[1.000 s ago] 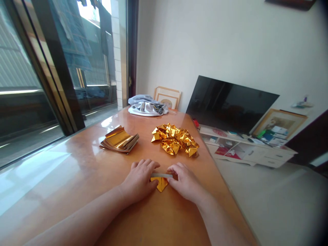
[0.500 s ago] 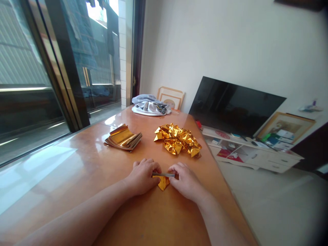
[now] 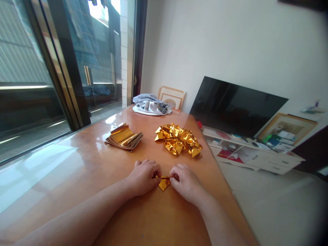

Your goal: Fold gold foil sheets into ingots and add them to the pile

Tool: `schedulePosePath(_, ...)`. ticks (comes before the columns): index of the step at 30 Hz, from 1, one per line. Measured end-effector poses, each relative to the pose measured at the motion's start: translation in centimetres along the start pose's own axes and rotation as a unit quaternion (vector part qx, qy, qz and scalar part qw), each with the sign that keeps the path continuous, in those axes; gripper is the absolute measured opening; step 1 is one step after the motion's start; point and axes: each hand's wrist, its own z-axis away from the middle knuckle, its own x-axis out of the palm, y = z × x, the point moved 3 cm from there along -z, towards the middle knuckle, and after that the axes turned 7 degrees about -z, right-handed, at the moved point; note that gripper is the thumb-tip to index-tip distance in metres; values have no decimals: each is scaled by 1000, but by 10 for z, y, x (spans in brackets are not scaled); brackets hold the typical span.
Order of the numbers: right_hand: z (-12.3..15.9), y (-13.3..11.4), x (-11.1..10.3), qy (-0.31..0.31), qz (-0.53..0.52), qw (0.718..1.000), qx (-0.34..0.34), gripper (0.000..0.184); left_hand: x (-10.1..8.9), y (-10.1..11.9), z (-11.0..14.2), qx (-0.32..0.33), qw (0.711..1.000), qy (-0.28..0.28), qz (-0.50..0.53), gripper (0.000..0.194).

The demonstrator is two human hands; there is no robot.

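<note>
A small piece of gold foil paper (image 3: pixel 164 183), folded to a downward point, lies on the table between my hands. My left hand (image 3: pixel 145 177) pinches its left end, thumb and fingers closed on the folded upper edge. At the right end, my right hand (image 3: pixel 185 181) grips the same edge between thumb and fingers. The ends of the paper are hidden by my fingertips. Beyond my left hand sits a stack of gold foil sheets (image 3: pixel 124 137). A heap of folded gold foil pieces (image 3: pixel 178 139) lies past my right hand.
The glossy wooden table (image 3: pixel 84 177) has its right edge beside my right forearm. Bundled cloth (image 3: pixel 150 104) lies at its far end, near a leaning picture frame (image 3: pixel 171 96). A television (image 3: pixel 237 107) stands on a low white cabinet (image 3: pixel 269 163). A glass sliding door (image 3: pixel 51 68) is at left.
The paper's raised upper edge, showing a grey underside before, is now folded down and shows gold. Both hands stay in nearly the same place, still pinching it.
</note>
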Motion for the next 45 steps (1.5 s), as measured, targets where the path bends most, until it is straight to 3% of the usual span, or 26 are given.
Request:
schedulePosePath(11,-1,3,2,8,-27,999,28,6,-1,1,0,-19,1000,12,-12,6)
schedulePosePath(24,0,2,2,5,-18,1000,15,6,-1,-2,0,-41,999,2,-18,10)
schedulePosePath(33,0,6,4,22,-79,997,-9,20,1,-3,0,-28,997,-8,72,6)
schedulePosePath(39,0,3,4,12,-145,989,-26,8,-1,-2,-1,-1,992,25,125,11)
schedulePosePath(45,3,-10,0,26,-193,980,-44,12,-10,9,3,50,992,38,112,6)
